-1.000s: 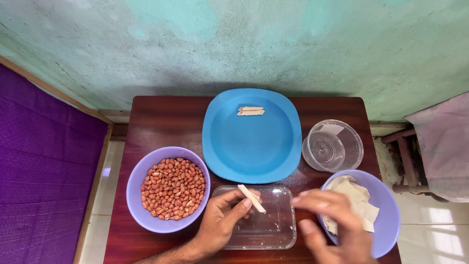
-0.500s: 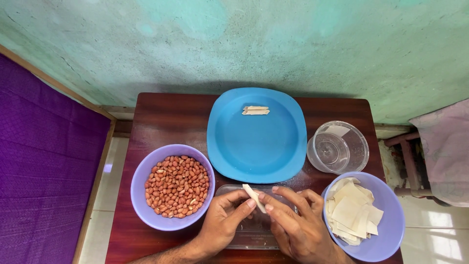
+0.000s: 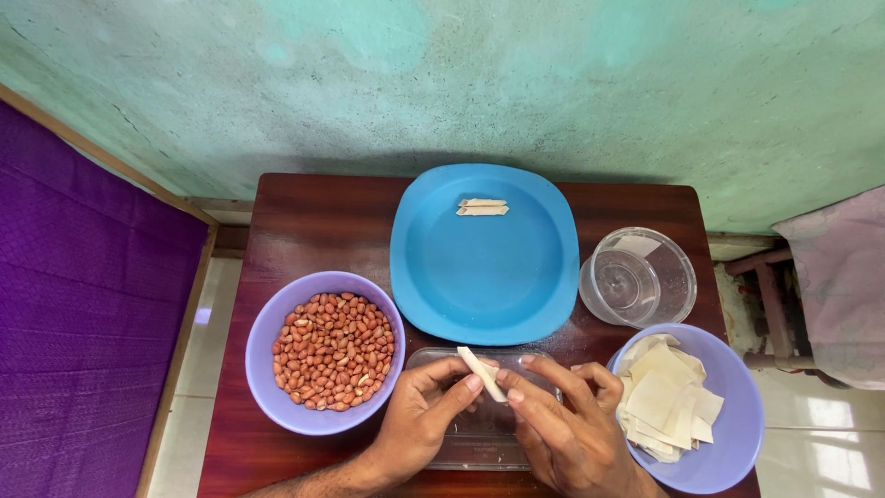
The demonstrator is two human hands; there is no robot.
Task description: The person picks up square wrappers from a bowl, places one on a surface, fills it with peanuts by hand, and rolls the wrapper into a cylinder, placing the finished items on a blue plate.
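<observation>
A small pale rolled wrapper point(image 3: 482, 373) is pinched between the fingertips of the left hand point(image 3: 419, 420) and right hand point(image 3: 564, 433), held over a clear rectangular tray point(image 3: 461, 444) at the near edge of a dark wooden table point(image 3: 304, 221). Left of the tray sits a purple bowl of peanuts point(image 3: 324, 351); to the right, a purple bowl of flat wrappers point(image 3: 678, 403). Beyond lie a blue plate point(image 3: 484, 267) carrying two finished rolls point(image 3: 482, 207) and a clear round container point(image 3: 638, 277).
</observation>
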